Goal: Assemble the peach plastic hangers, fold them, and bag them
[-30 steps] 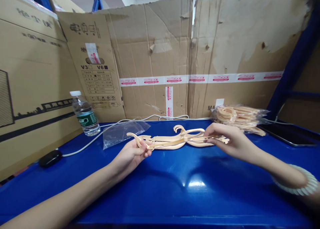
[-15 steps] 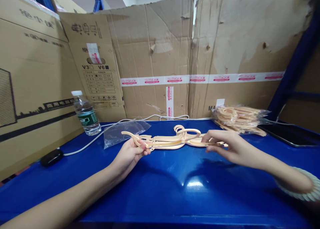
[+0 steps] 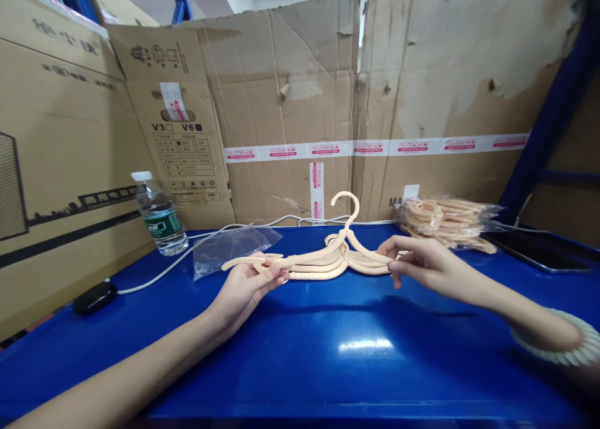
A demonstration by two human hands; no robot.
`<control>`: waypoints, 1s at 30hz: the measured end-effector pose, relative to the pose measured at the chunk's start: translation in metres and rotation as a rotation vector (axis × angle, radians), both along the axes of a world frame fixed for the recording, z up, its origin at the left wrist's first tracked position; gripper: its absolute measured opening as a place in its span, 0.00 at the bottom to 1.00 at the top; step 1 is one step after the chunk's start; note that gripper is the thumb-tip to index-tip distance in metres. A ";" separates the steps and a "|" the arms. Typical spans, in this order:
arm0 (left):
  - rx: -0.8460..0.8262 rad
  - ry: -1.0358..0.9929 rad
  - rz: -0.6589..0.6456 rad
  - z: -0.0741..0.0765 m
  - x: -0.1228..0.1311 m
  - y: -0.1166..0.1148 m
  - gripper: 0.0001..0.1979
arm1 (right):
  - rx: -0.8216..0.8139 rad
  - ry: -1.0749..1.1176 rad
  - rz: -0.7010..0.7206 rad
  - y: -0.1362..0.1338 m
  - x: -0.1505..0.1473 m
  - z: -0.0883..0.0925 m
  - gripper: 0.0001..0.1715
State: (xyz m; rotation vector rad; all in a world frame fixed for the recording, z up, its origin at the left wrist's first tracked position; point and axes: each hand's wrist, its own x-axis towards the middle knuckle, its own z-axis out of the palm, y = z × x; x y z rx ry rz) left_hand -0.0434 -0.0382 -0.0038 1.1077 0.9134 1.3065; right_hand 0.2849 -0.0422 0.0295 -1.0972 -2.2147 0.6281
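Note:
A beige plastic hanger [image 3: 344, 232] stands tilted upright over a small stack of the same hangers [image 3: 319, 269] lying on the blue table [image 3: 328, 348]. My left hand [image 3: 248, 285] pinches the hanger's left arm end. My right hand [image 3: 419, 263] is closed on its right arm end. The hook points up at the middle.
A clear plastic bag [image 3: 232, 244] lies left of the hangers. A water bottle [image 3: 159, 215] stands at the left, with a white cable [image 3: 173, 263] and a black mouse [image 3: 94, 296]. Bagged hangers [image 3: 445, 219] and a dark tablet [image 3: 548, 254] lie at the right. Cardboard boxes [image 3: 290, 104] wall the back.
The top hanger, held flat between both hands before, has been turned so its hook now stands up. Both hands have stayed near the same spots.

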 end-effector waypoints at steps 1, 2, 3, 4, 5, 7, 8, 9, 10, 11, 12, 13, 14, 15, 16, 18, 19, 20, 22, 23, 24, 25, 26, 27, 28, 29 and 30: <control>0.029 0.078 -0.036 0.000 0.000 -0.003 0.12 | 0.002 0.029 -0.006 0.001 0.001 0.001 0.19; 0.082 0.192 -0.077 0.001 0.001 -0.007 0.11 | 0.001 0.056 -0.006 0.002 0.002 0.002 0.18; 0.172 0.337 -0.124 0.001 0.002 -0.012 0.09 | -0.005 0.075 -0.003 0.003 0.004 0.003 0.18; 0.302 0.500 -0.186 0.002 0.004 -0.019 0.08 | -0.018 0.084 0.004 0.005 0.006 0.005 0.18; 0.468 0.667 -0.255 0.003 0.005 -0.025 0.06 | -0.041 0.080 0.017 0.006 0.008 0.006 0.17; 0.815 0.949 -0.430 0.005 0.009 -0.038 0.07 | -0.113 0.050 0.064 0.008 0.013 0.008 0.16; 0.945 1.039 -0.489 0.005 0.010 -0.043 0.10 | -0.157 0.032 0.094 0.009 0.015 0.008 0.15; 1.039 1.092 -0.511 0.005 0.011 -0.047 0.12 | -0.197 0.017 0.121 0.010 0.017 0.007 0.15; 1.091 1.116 -0.491 0.005 0.012 -0.049 0.13 | -0.229 0.002 0.144 0.012 0.019 0.006 0.14; 1.111 1.126 -0.452 0.005 0.012 -0.049 0.14 | -0.249 -0.017 0.160 0.013 0.020 0.005 0.13; 1.112 1.130 -0.412 0.004 0.011 -0.049 0.14 | -0.256 -0.042 0.169 0.014 0.021 0.003 0.13; 1.099 1.140 -0.388 0.003 0.011 -0.048 0.14 | -0.249 -0.075 0.168 0.014 0.021 0.002 0.13; 1.078 1.155 -0.375 0.003 0.010 -0.046 0.14 | -0.223 -0.117 0.158 0.015 0.021 0.000 0.12; 1.052 1.173 -0.370 0.002 0.009 -0.045 0.14 | -0.177 -0.168 0.142 0.014 0.021 -0.001 0.11; 1.022 1.190 -0.360 0.002 0.009 -0.043 0.14 | -0.120 -0.223 0.125 0.014 0.020 -0.001 0.10; 0.951 1.213 -0.340 0.000 0.008 -0.042 0.15 | -0.008 -0.322 0.091 0.014 0.019 -0.001 0.07; 0.911 1.224 -0.334 -0.001 0.008 -0.041 0.16 | 0.036 -0.366 0.076 0.014 0.019 -0.001 0.06; 0.873 1.230 -0.325 -0.002 0.008 -0.041 0.17 | 0.072 -0.404 0.064 0.014 0.018 -0.001 0.06; 0.812 1.237 -0.305 -0.004 0.007 -0.039 0.18 | 0.144 -0.458 0.043 0.014 0.017 -0.004 0.05; 0.789 1.245 -0.303 -0.005 0.006 -0.039 0.20 | 0.188 -0.471 0.029 0.015 0.016 -0.006 0.05; 0.769 1.258 -0.307 -0.005 0.006 -0.038 0.21 | 0.234 -0.470 0.013 0.015 0.015 -0.010 0.06; 0.750 1.278 -0.325 -0.005 0.005 -0.037 0.22 | 0.275 -0.456 -0.005 0.016 0.013 -0.014 0.09; 0.730 1.302 -0.348 -0.004 0.004 -0.036 0.24 | 0.307 -0.437 -0.021 0.017 0.011 -0.019 0.14; 0.709 1.326 -0.369 -0.004 0.004 -0.036 0.25 | 0.330 -0.422 -0.033 0.019 0.009 -0.025 0.18; 0.691 1.342 -0.383 -0.003 0.003 -0.036 0.25 | 0.340 -0.418 -0.038 0.021 0.008 -0.031 0.23; 0.679 1.350 -0.392 -0.003 0.003 -0.036 0.25 | 0.341 -0.427 -0.037 0.023 0.006 -0.036 0.26; 0.674 1.354 -0.409 -0.003 0.002 -0.035 0.26 | 0.332 -0.445 -0.033 0.026 0.004 -0.041 0.28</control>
